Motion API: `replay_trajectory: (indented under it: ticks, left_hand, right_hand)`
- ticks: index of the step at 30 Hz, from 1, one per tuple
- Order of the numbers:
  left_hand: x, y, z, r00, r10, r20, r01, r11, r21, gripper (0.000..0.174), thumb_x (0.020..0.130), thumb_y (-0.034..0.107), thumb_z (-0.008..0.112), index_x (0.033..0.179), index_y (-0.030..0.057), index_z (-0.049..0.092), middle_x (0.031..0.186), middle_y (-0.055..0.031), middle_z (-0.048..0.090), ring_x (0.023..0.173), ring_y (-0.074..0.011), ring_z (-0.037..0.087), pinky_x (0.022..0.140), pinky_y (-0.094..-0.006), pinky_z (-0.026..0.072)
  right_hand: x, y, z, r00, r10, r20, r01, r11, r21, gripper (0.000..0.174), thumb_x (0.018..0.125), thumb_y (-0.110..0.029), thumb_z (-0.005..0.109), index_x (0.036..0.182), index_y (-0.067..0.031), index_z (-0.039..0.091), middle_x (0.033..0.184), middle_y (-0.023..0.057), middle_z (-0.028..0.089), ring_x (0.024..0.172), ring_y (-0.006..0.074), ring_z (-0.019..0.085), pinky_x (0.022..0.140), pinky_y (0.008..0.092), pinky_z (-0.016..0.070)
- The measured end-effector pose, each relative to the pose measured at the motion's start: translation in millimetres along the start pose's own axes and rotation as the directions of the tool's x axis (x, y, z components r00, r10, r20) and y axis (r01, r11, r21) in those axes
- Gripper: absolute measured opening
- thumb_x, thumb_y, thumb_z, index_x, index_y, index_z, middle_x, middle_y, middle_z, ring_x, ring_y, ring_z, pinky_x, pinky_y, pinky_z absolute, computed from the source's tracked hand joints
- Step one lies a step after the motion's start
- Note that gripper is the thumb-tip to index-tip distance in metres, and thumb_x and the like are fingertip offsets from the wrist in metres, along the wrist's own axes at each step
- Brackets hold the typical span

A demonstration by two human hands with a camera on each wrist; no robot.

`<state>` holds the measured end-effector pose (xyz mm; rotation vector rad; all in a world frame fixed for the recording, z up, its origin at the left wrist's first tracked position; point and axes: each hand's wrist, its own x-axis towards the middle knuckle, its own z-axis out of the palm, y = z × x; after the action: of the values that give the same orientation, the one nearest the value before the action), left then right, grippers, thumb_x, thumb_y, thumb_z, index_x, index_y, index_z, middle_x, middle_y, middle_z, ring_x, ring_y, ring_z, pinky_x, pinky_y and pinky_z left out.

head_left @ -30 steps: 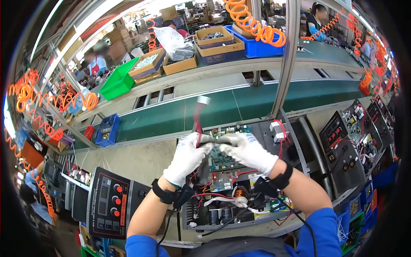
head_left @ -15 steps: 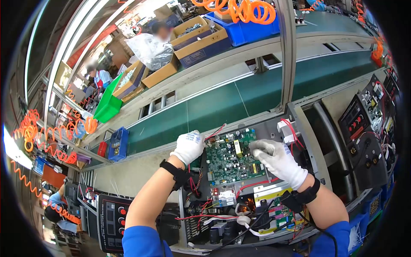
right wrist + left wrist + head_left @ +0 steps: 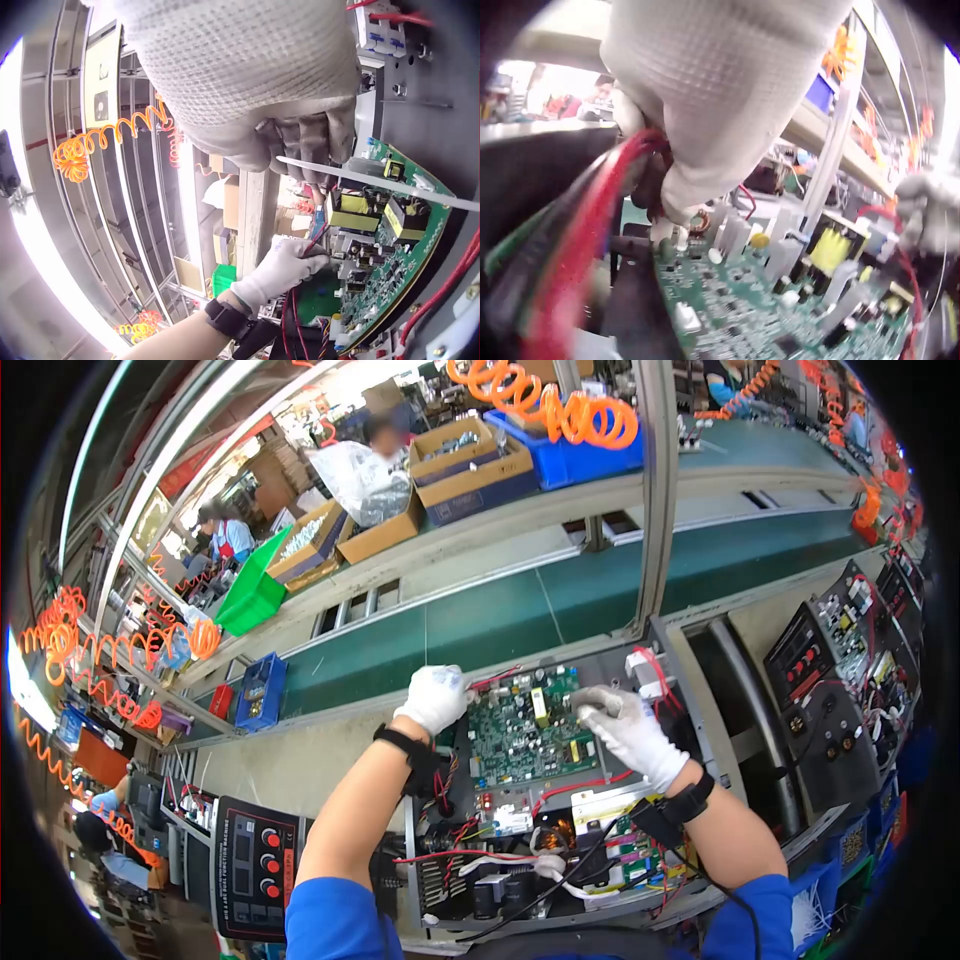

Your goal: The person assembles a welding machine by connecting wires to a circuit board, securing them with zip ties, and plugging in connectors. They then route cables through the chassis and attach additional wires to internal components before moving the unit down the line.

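The green circuit board [image 3: 530,730] lies in the open metal chassis [image 3: 625,660]. At its upper left corner my left hand [image 3: 436,698] pinches a red and dark wire bundle [image 3: 641,150]; gloved fingers hide the wire ends. My right hand [image 3: 632,732] is above the board's right side with fingers curled, and a thin white strip [image 3: 375,180] runs across those fingers in the right wrist view. Where exactly the strip is gripped is hidden. A yellow-sided component [image 3: 539,705] stands on the board between the hands.
Wires and a copper coil fill the chassis front. A control panel [image 3: 255,870] with red knobs stands left, other units [image 3: 815,730] right. Behind run a green conveyor [image 3: 480,625] and a metal post [image 3: 658,490]. A blue bin [image 3: 261,692] sits at the back left.
The hands, earlier close together above the board, have separated: the left moved left to the corner, the right moved right. The raised cable with its white connector has come down.
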<state>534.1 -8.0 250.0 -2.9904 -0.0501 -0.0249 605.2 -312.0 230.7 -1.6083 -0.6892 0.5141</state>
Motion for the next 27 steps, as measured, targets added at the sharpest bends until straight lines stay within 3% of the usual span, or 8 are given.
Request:
replay_trajectory:
  ticks: [2, 5, 10, 15, 17, 20, 23, 27]
  left_hand:
    - [-11.2, 7.0, -9.2, 0.957, -0.109, -0.267, 0.027, 0.955, -0.294, 0.025, 0.087, 0.028, 0.059, 0.09, 0.0042, 0.068, 0.086, -0.0136, 0.067, 0.085, -0.0336, 0.064, 0.076, -0.0427, 0.0496]
    - [-40.0, 37.4, -72.5, 0.939, -0.338, 0.057, 0.249, 0.558, -0.792, 0.025, 0.093, 0.025, 0.055, 0.098, 0.0021, 0.064, 0.079, -0.0179, 0.064, 0.074, -0.0367, 0.062, 0.068, -0.0401, 0.048]
    - [-81.3, 48.4, -102.6, 0.988, -0.146, -0.041, 0.091, 0.788, -0.609, 0.022, 0.094, 0.022, 0.054, 0.1, 0.0022, 0.063, 0.075, -0.02, 0.061, 0.072, -0.0382, 0.06, 0.064, -0.0405, 0.0459]
    - [-101.9, 51.2, -116.0, 0.997, -0.037, -0.07, -0.009, 0.824, -0.566, 0.022, 0.094, 0.022, 0.055, 0.1, 0.0016, 0.062, 0.075, -0.02, 0.06, 0.073, -0.0375, 0.06, 0.066, -0.0403, 0.0451]
    - [-106.3, 51.4, -127.3, 0.995, -0.088, 0.04, 0.088, 0.656, -0.75, 0.02, 0.093, 0.019, 0.062, 0.096, -0.0009, 0.063, 0.071, -0.0047, 0.057, 0.066, -0.0133, 0.054, 0.063, -0.0305, 0.0443]
    - [-110.7, 27.1, -108.0, 0.976, -0.138, 0.168, 0.187, 0.131, -0.974, 0.011, 0.091, 0.012, 0.065, 0.092, 0.0009, 0.065, 0.077, 0.0069, 0.057, 0.068, -0.0012, 0.048, 0.061, -0.0193, 0.0412]
    - [-115.9, 26.9, -114.9, 0.965, -0.238, 0.109, 0.21, 0.456, -0.865, 0.014, 0.09, 0.013, 0.066, 0.098, 0.001, 0.066, 0.077, 0.003, 0.058, 0.068, -0.0023, 0.05, 0.061, -0.0203, 0.0426]
    - [-118.9, 17.6, -80.6, 0.959, -0.28, -0.047, 0.097, 0.477, -0.873, 0.021, 0.088, 0.014, 0.064, 0.106, 0.0016, 0.065, 0.083, -0.005, 0.064, 0.072, -0.0127, 0.06, 0.067, -0.0284, 0.0484]
  right_hand:
    - [3.9, 5.0, -3.0, 0.999, 0.01, -0.034, -0.006, 0.993, 0.117, 0.03, 0.092, -0.012, 0.061, 0.119, 0.0007, 0.06, 0.104, 0.0085, 0.066, 0.091, 0.0108, 0.06, 0.081, 0.025, 0.0481]
    - [7.1, -17.8, -5.4, 0.999, -0.036, -0.016, 0.038, 0.993, 0.115, 0.045, 0.09, -0.012, 0.064, 0.132, -0.0003, 0.05, 0.111, 0.012, 0.063, 0.093, 0.0119, 0.059, 0.081, 0.0249, 0.0482]
    - [11.4, -87.2, 22.2, 0.99, -0.096, 0.101, 0.081, 0.986, 0.148, 0.065, 0.089, -0.012, 0.066, 0.145, -0.0022, 0.034, 0.113, 0.015, 0.06, 0.094, 0.0103, 0.058, 0.077, 0.0229, 0.0489]
    - [12.1, -114.5, 27.0, 0.978, -0.176, 0.11, 0.142, 0.953, 0.267, 0.032, 0.092, -0.01, 0.061, 0.122, -0.0006, 0.057, 0.095, 0.0061, 0.063, 0.077, 0.0078, 0.06, 0.069, 0.0221, 0.0495]
    - [7.9, -115.3, 27.4, 0.974, -0.186, 0.126, 0.143, 0.946, 0.289, 0.019, 0.093, -0.009, 0.059, 0.109, -0.0001, 0.062, 0.088, 0.0024, 0.063, 0.071, 0.0077, 0.06, 0.068, 0.0223, 0.0499]
    - [6.8, -108.0, 23.4, 0.954, -0.022, 0.301, -0.002, 0.997, 0.078, 0.018, 0.093, -0.012, 0.061, 0.106, -0.0005, 0.066, 0.084, -0.0005, 0.063, 0.073, 0.006, 0.059, 0.067, 0.023, 0.0495]
    - [21.0, -96.6, 42.6, 0.89, -0.178, 0.421, 0.443, 0.558, -0.701, 0.025, 0.083, -0.03, 0.067, 0.101, -0.0129, 0.072, 0.089, 0.0075, 0.068, 0.085, 0.0244, 0.066, 0.076, 0.037, 0.0513]
    - [85.6, -82.2, 80.7, 0.941, -0.041, 0.337, 0.326, 0.39, -0.861, 0.026, 0.079, -0.027, 0.067, 0.099, -0.0128, 0.073, 0.092, 0.0117, 0.071, 0.089, 0.0295, 0.067, 0.081, 0.0382, 0.0519]
